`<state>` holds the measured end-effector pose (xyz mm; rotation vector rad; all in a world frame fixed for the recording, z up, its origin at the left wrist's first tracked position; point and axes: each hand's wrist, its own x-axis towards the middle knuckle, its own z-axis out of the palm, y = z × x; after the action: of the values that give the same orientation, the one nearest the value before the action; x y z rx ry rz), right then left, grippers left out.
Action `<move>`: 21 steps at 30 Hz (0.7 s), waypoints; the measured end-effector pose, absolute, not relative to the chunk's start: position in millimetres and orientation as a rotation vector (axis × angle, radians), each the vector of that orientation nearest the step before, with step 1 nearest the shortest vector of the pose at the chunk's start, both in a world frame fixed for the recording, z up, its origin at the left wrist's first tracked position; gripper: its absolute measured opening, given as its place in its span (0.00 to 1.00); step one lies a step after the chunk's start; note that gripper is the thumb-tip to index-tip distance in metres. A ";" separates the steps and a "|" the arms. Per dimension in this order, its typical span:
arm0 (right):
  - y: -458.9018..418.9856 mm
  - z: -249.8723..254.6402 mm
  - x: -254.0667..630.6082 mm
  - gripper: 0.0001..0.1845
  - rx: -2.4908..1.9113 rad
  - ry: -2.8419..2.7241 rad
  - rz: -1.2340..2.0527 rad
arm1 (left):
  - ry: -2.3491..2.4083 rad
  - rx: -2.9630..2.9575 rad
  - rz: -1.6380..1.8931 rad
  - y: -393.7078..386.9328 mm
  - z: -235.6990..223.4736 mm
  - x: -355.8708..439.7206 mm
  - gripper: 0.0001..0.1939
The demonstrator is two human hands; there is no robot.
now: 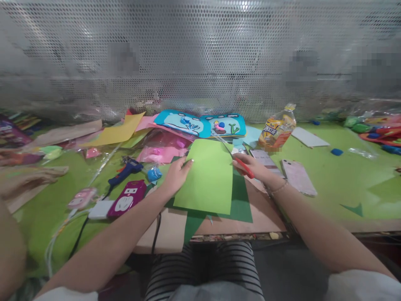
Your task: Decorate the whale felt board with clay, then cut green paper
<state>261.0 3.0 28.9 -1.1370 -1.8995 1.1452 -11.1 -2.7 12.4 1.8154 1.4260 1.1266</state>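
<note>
A light green sheet of paper [206, 179] is held up before me, above dark green sheets [242, 205] on the table. My left hand [177, 175] pinches its left edge between thumb and fingers. In my right hand [252, 165] is a pair of scissors with red handles [243, 168]. Their blades point up and left, by the sheet's upper right edge. Whether the blades touch the paper I cannot tell. Behind the sheet lies a blue felt-like panel [200, 124] decorated with small figures.
Left of my arm are a blue glue gun [125, 173], a purple case [128, 198] and white cables. To the right lie phones, one with a pink back [299, 177], and an orange snack bag [277, 127]. A perforated metal screen [200, 54] rises behind. Another person's hand [28, 179] is at left.
</note>
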 end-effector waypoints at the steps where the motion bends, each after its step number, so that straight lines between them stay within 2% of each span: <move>1: 3.2 30.0 261.7 0.24 -1.137 -1.911 1.134 | 1.414 1.808 1.125 -2.4 12.2 -11.2 0.18; 8: 5.9 35.2 265.4 0.24 -1.242 -1.986 0.991 | 1.424 1.803 1.113 0.2 11.9 -13.8 0.16; 21: 5.5 36.1 268.3 0.23 -1.147 -2.073 0.989 | 1.377 1.704 1.042 -1.0 14.5 -15.7 0.18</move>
<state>268.3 5.5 36.1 -1.1475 -2.0731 0.9894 -15.7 -1.0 14.5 1.7036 1.3771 1.0424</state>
